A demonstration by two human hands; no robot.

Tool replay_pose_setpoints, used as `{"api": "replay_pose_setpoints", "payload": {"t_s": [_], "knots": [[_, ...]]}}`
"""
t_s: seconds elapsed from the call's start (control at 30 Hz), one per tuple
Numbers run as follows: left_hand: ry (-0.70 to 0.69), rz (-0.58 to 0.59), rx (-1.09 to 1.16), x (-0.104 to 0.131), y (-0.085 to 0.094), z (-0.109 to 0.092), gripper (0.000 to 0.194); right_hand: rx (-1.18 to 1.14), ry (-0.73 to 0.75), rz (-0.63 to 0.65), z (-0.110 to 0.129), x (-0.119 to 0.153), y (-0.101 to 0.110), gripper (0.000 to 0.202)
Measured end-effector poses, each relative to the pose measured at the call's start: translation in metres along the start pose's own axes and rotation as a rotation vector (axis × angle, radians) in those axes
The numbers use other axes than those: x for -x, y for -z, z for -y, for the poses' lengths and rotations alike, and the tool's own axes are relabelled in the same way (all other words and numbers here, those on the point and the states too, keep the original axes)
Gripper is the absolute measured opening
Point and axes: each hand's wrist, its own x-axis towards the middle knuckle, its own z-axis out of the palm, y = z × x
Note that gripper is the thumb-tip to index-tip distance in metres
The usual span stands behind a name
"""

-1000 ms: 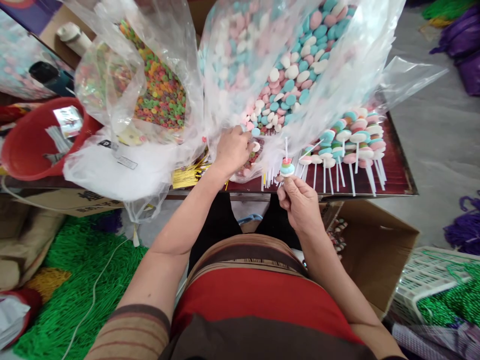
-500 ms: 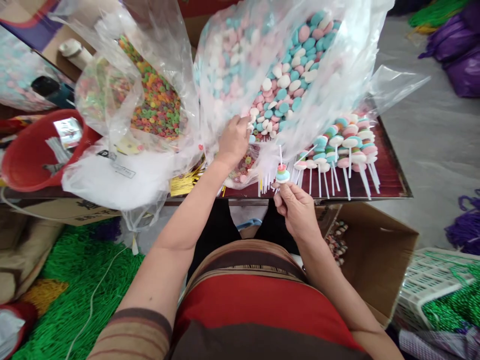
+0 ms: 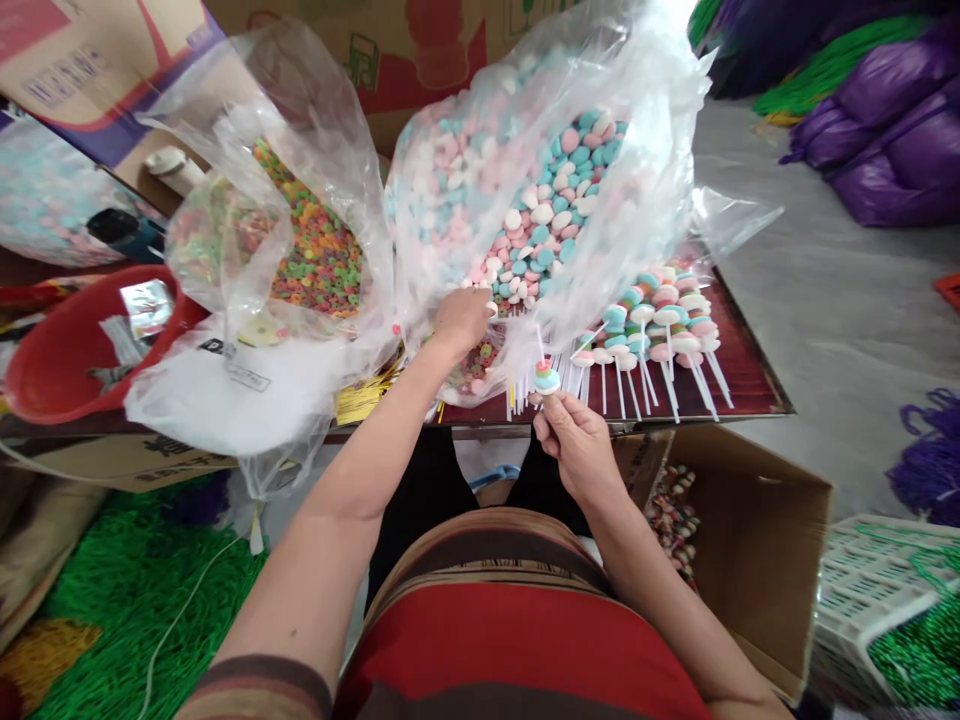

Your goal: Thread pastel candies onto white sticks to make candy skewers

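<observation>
My right hand (image 3: pixel 576 440) pinches a candy skewer (image 3: pixel 547 380) upright above the table's front edge. White, blue, green and red pieces are stacked on its white stick, whose bare tip points up. My left hand (image 3: pixel 463 322) has its fingers curled at the mouth of a big clear bag of pink, blue and white round candies (image 3: pixel 541 236). A white candy (image 3: pixel 491 309) shows at its fingertips. Beneath that hand, ring-shaped candies (image 3: pixel 478 368) lie under clear plastic. Loose white sticks (image 3: pixel 519 392) lie between my hands.
Finished-looking candy skewers (image 3: pixel 664 315) are piled at the table's right. Leftward stand a bag of colourful ring candies (image 3: pixel 319 250), a red basin (image 3: pixel 64 360) and yellow ties (image 3: pixel 367 398). An open cardboard box (image 3: pixel 757 540) and a white crate (image 3: pixel 862 575) sit below, right.
The view has shifted, so the table appears lower. My left hand has drawn slightly back from the candy heap toward me, a white candy at its fingertips. My right hand still holds the skewer.
</observation>
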Motion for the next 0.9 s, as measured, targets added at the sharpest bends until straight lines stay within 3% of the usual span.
{"api": "replay_pose_setpoints", "payload": {"t_s": [0.07, 0.27, 0.43, 0.53, 0.63, 0.73, 0.8, 0.9], "knots": [[-0.011, 0.062, -0.053, -0.001, 0.006, -0.002, 0.026, 0.001, 0.008, 0.002, 0.0, 0.0, 0.0, 0.042], [-0.053, 0.104, -0.185, 0.01, 0.011, -0.011, 0.035, -0.031, 0.016, -0.003, -0.001, 0.001, 0.002, 0.044], [-0.027, 0.176, -0.146, 0.003, 0.017, -0.008, 0.033, -0.018, 0.029, 0.006, 0.002, 0.003, 0.001, 0.043], [-0.003, 0.04, 0.113, 0.004, 0.017, 0.004, 0.024, -0.004, 0.036, 0.001, 0.003, 0.004, 0.002, 0.041], [0.003, -0.085, 0.682, 0.022, 0.012, 0.013, 0.02, 0.019, 0.026, 0.007, 0.005, 0.004, 0.004, 0.04], [0.0, -0.077, 1.266, 0.054, 0.004, 0.007, 0.038, 0.051, 0.02, 0.004, 0.01, 0.0, 0.002, 0.04], [0.009, -0.078, 1.422, 0.077, 0.001, -0.005, 0.05, 0.075, 0.065, -0.02, 0.014, -0.005, -0.001, 0.04], [-0.02, -0.076, 1.463, 0.102, 0.0, -0.024, 0.056, 0.13, 0.171, -0.022, 0.021, -0.015, -0.008, 0.04]]}}
